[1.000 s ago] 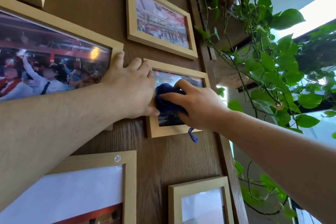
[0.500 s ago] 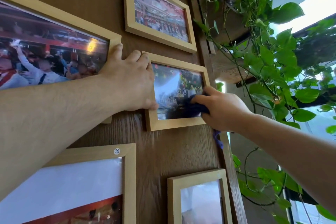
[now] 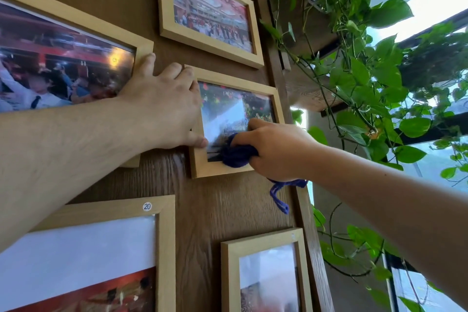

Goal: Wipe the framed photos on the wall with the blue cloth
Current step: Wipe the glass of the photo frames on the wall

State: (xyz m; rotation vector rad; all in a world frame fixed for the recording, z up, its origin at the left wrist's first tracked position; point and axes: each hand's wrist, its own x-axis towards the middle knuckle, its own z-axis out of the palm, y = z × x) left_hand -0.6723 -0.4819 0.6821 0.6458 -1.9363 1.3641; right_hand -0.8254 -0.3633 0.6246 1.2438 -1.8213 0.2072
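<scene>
On the wall (image 3: 215,210), six framed photos, one blue cloth (image 3: 236,154).

Blue cloth on small framed photo, several more frames around it.

I see the small framed photo (image 3: 234,121), light wood frame, landscape, hanging flat on the dark wood wall (image 3: 215,210); glare on its glass. The blue cloth (image 3: 236,154) is dark blue, bunched, pressed on the glass at the lower edge, a loop tail hanging below right. Other light wood framed photos: large left (image 3: 65,58), upper (image 3: 210,15), lower left (image 3: 101,256), lower right (image 3: 266,273).
</scene>
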